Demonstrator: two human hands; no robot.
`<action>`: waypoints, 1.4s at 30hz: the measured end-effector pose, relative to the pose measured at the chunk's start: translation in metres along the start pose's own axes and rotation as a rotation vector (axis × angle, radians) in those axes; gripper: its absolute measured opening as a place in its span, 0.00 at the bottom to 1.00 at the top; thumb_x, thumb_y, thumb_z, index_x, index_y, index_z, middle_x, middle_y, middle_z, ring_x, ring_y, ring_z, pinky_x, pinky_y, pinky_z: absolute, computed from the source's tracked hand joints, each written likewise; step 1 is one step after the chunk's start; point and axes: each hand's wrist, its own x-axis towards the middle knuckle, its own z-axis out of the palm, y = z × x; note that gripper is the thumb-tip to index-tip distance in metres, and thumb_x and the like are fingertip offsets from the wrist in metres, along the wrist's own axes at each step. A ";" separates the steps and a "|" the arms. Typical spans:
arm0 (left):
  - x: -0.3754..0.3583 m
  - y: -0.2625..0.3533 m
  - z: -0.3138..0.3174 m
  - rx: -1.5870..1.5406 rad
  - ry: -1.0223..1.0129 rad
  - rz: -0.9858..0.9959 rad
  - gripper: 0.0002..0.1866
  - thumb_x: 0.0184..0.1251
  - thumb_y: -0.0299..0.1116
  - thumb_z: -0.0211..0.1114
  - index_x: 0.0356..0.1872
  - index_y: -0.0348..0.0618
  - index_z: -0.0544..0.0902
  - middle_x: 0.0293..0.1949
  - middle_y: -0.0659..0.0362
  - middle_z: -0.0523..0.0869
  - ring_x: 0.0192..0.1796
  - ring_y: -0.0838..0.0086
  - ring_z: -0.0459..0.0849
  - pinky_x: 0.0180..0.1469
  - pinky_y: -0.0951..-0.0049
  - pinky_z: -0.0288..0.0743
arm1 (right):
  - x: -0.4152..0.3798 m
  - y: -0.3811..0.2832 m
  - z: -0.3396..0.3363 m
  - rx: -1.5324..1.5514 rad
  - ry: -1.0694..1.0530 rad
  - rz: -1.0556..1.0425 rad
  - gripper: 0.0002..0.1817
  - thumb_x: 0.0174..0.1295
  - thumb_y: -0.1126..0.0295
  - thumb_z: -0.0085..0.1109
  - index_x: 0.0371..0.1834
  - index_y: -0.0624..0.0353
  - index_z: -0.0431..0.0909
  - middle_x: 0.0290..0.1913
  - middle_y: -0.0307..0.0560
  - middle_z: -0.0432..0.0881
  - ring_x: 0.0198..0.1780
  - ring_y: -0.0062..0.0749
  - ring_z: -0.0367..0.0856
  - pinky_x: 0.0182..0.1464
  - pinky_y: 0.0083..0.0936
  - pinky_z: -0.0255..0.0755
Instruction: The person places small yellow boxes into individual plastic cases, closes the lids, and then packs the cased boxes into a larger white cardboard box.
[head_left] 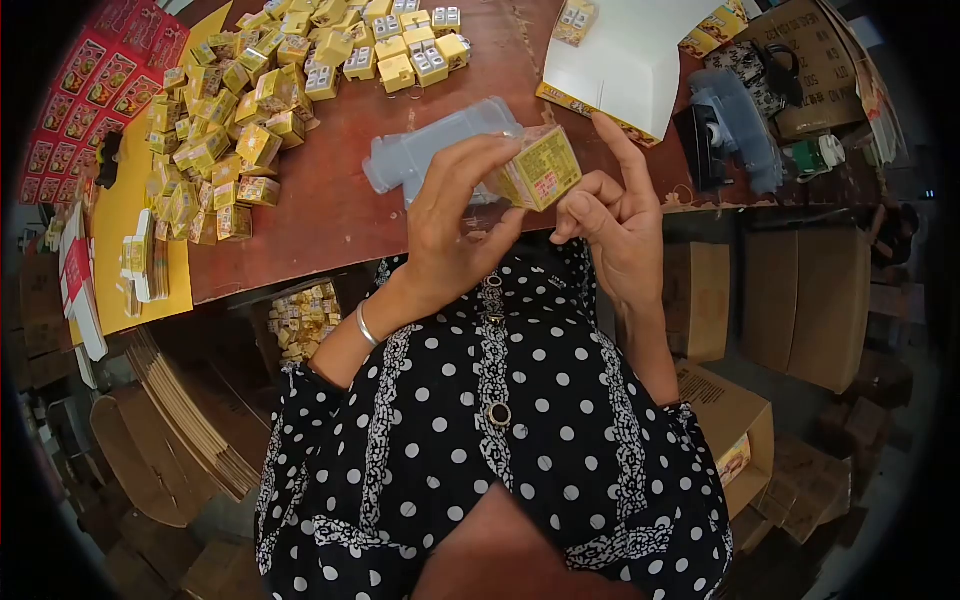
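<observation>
My left hand (445, 215) pinches a small yellow printed box (548, 170) between thumb and fingers, tilted with one printed face toward me. Just right of the box is my right hand (620, 215), its index finger stretched up and the other fingers bent, holding nothing. The right thumb tip is close to the box's edge. Behind the left hand, a translucent plastic piece (410, 155) lies on the red-brown table (330, 235), partly hidden by the fingers.
A large pile of small yellow boxes (215, 140) covers the left of the table. Small yellow cube-like pieces (400, 50) lie behind it. A white open carton (620, 75) holds one small box. Cardboard boxes (805, 300) stand at right; flattened cardboard (185, 410) leans at left.
</observation>
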 end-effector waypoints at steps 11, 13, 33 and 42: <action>-0.005 -0.004 0.000 0.000 0.002 -0.037 0.33 0.49 0.19 0.77 0.61 0.38 0.79 0.56 0.49 0.82 0.56 0.58 0.85 0.58 0.65 0.82 | 0.009 0.011 -0.002 -0.399 0.120 -0.092 0.38 0.64 0.77 0.69 0.77 0.59 0.61 0.48 0.51 0.83 0.45 0.29 0.86 0.44 0.24 0.85; -0.011 -0.004 0.006 -0.303 -0.041 -0.357 0.32 0.52 0.21 0.78 0.62 0.37 0.78 0.56 0.54 0.81 0.55 0.68 0.85 0.58 0.69 0.82 | 0.012 0.019 -0.006 -0.544 0.178 -0.322 0.35 0.62 0.77 0.71 0.73 0.59 0.67 0.53 0.53 0.82 0.49 0.31 0.86 0.46 0.25 0.84; 0.001 -0.015 0.003 0.210 -0.193 0.366 0.17 0.60 0.29 0.73 0.51 0.53 0.86 0.55 0.66 0.84 0.67 0.65 0.79 0.75 0.47 0.64 | 0.073 0.001 -0.068 -0.260 -0.258 0.354 0.41 0.78 0.35 0.37 0.61 0.67 0.79 0.40 0.42 0.86 0.24 0.13 0.73 0.20 0.11 0.58; 0.016 -0.036 0.008 0.312 -0.208 0.459 0.23 0.61 0.27 0.71 0.59 0.56 0.82 0.64 0.58 0.80 0.70 0.62 0.77 0.74 0.46 0.66 | 0.100 -0.019 -0.079 -0.221 -0.336 0.233 0.26 0.67 0.63 0.69 0.63 0.69 0.77 0.49 0.43 0.86 0.41 0.16 0.83 0.34 0.12 0.71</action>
